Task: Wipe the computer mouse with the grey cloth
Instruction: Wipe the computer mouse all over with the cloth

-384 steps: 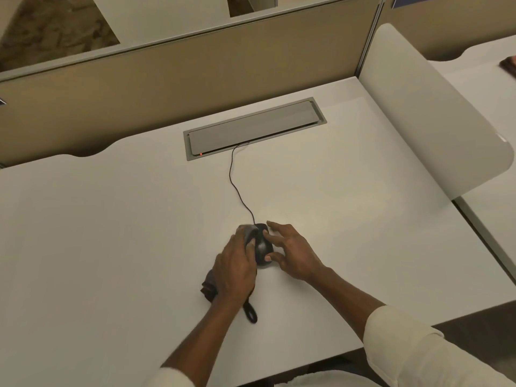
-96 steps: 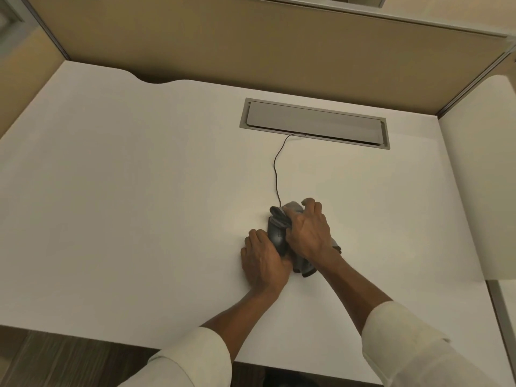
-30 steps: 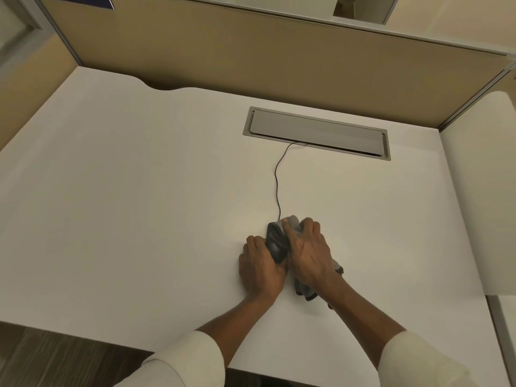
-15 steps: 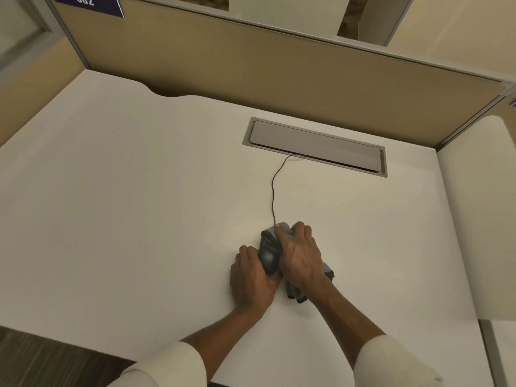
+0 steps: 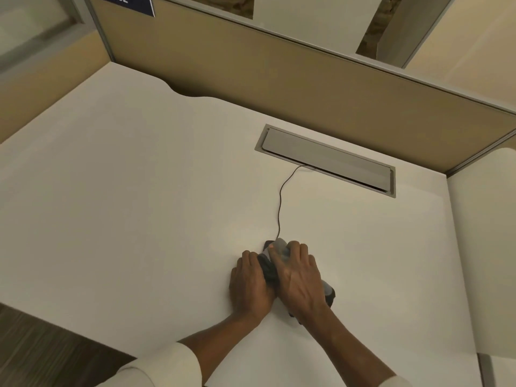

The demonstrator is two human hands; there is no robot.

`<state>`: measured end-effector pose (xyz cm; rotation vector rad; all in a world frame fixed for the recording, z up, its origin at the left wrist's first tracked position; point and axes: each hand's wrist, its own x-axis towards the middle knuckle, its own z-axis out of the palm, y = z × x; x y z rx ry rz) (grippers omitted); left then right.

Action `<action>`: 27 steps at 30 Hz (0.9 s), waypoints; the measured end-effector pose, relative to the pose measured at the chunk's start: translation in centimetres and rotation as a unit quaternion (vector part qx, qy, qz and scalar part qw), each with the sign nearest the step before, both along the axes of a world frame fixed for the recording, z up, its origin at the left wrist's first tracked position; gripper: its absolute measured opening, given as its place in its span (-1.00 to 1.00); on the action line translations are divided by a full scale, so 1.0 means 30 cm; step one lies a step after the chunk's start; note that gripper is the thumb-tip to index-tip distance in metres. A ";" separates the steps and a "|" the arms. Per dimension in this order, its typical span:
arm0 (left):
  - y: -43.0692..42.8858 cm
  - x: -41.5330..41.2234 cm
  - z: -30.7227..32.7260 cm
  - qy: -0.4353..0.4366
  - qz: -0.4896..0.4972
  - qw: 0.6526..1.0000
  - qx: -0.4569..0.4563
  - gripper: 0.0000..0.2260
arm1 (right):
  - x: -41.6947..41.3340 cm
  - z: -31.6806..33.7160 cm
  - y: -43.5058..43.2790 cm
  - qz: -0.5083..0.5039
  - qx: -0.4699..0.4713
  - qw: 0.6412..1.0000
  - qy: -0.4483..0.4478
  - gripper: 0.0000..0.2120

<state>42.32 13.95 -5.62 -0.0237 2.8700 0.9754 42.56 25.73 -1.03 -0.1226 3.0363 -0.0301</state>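
A dark computer mouse [image 5: 268, 270] sits on the white desk [image 5: 139, 219], mostly hidden between my two hands. My left hand [image 5: 251, 286] cups its left side and steadies it. My right hand [image 5: 300, 280] presses the grey cloth [image 5: 280, 246] over the top of the mouse, with its fingers curled on the fabric. A tail of the cloth [image 5: 329, 296] pokes out behind my right wrist. The thin black mouse cable [image 5: 280, 202] runs from the front of the mouse toward the back of the desk.
The cable enters a grey cable hatch [image 5: 326, 159] set into the desk near the back. A tan partition [image 5: 307, 88] closes the far side, and a white side panel [image 5: 483, 247] stands on the right. The desk's front edge lies close to my arms.
The view has tilted, so hands and mouse sit lower in frame. My right hand with the cloth has shifted slightly on the mouse; the left hand keeps its hold.
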 end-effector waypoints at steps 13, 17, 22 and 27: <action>-0.002 -0.006 -0.002 -0.025 0.008 0.999 0.023 -0.48 | -0.070 0.007 -0.006 -0.123 -0.058 0.990 -0.037 -0.51; 0.001 -0.001 -0.008 -0.010 0.004 1.000 0.012 -0.64 | 0.072 0.036 -0.058 -0.161 -0.093 0.981 -0.049 -0.39; 0.001 0.002 -0.016 0.002 0.007 1.000 0.018 -0.70 | 0.143 0.066 -0.094 -0.164 -0.089 0.979 -0.083 -0.38; 0.001 0.003 -0.008 -0.002 0.005 1.000 0.016 -0.69 | 0.096 0.053 -0.082 -0.161 -0.064 0.983 -0.064 -0.43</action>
